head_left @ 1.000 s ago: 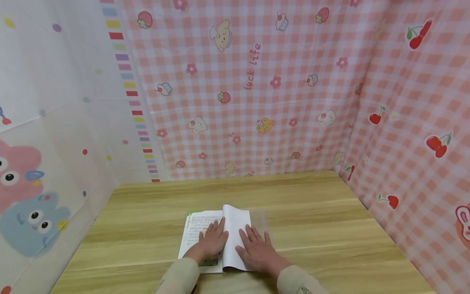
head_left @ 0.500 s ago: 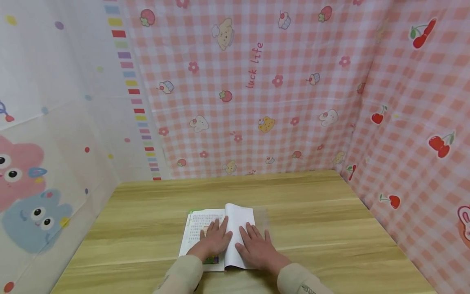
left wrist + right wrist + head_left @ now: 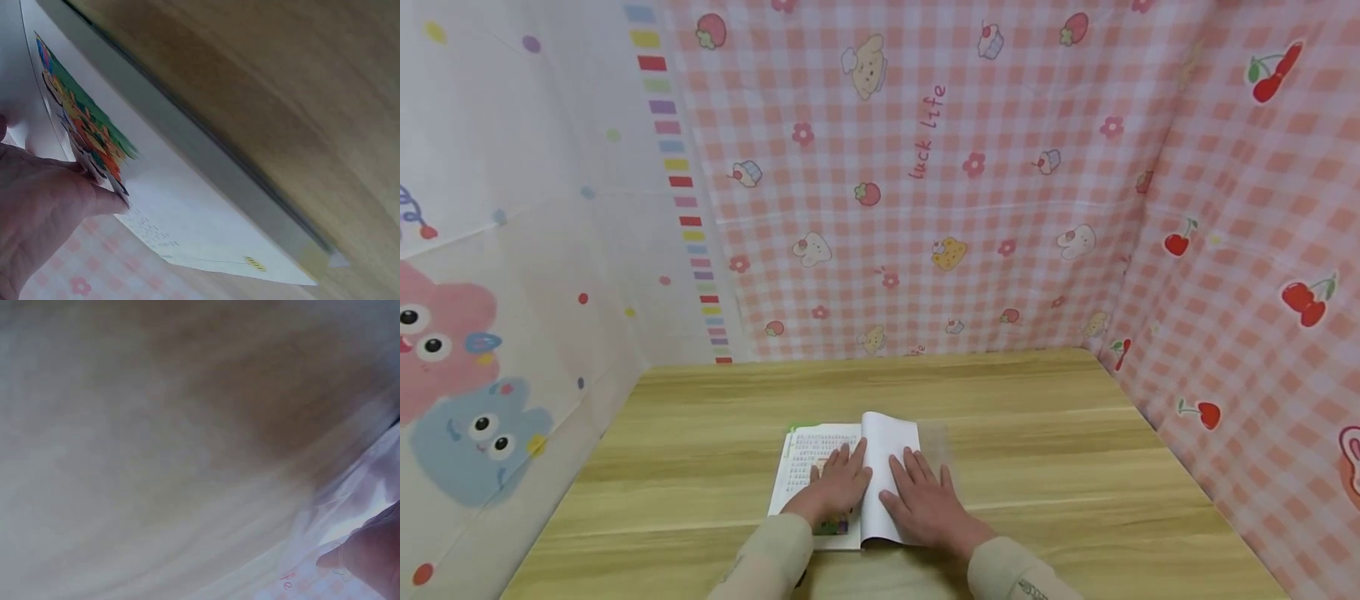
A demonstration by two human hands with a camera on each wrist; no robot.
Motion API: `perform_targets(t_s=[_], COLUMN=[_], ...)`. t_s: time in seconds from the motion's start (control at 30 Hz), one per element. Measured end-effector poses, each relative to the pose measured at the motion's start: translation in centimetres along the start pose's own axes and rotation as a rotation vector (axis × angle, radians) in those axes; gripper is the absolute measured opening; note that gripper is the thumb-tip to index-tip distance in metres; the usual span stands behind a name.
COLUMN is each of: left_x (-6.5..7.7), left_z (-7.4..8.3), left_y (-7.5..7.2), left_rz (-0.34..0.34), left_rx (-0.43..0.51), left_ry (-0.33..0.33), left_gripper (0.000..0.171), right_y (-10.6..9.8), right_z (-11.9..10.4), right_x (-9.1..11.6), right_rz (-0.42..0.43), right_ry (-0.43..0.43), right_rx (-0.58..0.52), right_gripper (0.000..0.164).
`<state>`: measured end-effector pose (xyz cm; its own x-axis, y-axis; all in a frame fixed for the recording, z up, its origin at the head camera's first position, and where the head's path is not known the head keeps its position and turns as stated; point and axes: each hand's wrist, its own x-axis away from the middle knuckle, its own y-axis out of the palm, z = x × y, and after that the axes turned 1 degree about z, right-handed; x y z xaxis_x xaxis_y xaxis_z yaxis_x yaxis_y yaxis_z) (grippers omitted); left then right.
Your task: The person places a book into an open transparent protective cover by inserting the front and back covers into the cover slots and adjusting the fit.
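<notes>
An open book [image 3: 801,467] lies on the wooden table, its left page printed with text and a colourful picture. Its right side is a blank white sheet [image 3: 887,437] that bulges up near the fold. My left hand [image 3: 837,483] rests on the left page beside the fold, fingers spread. In the left wrist view the thick page block [image 3: 206,181] and the coloured picture [image 3: 87,119] show next to that hand. My right hand [image 3: 925,504] presses flat on the white sheet, fingers straight. The right wrist view catches only part of this hand [image 3: 372,556].
A clear plastic flap [image 3: 936,446] sticks out past the book's right edge. The wood-grain table [image 3: 1037,433] extends around the book. Patterned cloth [image 3: 910,208] hangs behind the table and along both sides.
The head view has shifted slightly, so the scene sits a little further right. Both hands stay in place on the book; nothing is taken hold of or let go.
</notes>
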<state>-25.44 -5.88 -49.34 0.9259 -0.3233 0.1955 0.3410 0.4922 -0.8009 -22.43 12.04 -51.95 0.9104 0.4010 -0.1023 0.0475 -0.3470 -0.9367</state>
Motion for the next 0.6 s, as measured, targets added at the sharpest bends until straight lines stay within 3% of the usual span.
perform_targets(t_s=[0.27,0.6], left_x=[0.18,-0.17], left_z=[0.54,0.17], left_y=[0.42,0.59], left_rz=[0.049,0.036], left_rx=[-0.086,-0.058], left_ry=[0.014,-0.022], left_gripper=[0.058,0.055], right_y=[-0.01,0.31], right_z=[-0.38,-0.43], right_x=[-0.4,-0.48], right_rz=[-0.023,-0.062], right_ry=[0.005,0.025], right_rx=[-0.057,-0.043], right_gripper=[0.062,0.064])
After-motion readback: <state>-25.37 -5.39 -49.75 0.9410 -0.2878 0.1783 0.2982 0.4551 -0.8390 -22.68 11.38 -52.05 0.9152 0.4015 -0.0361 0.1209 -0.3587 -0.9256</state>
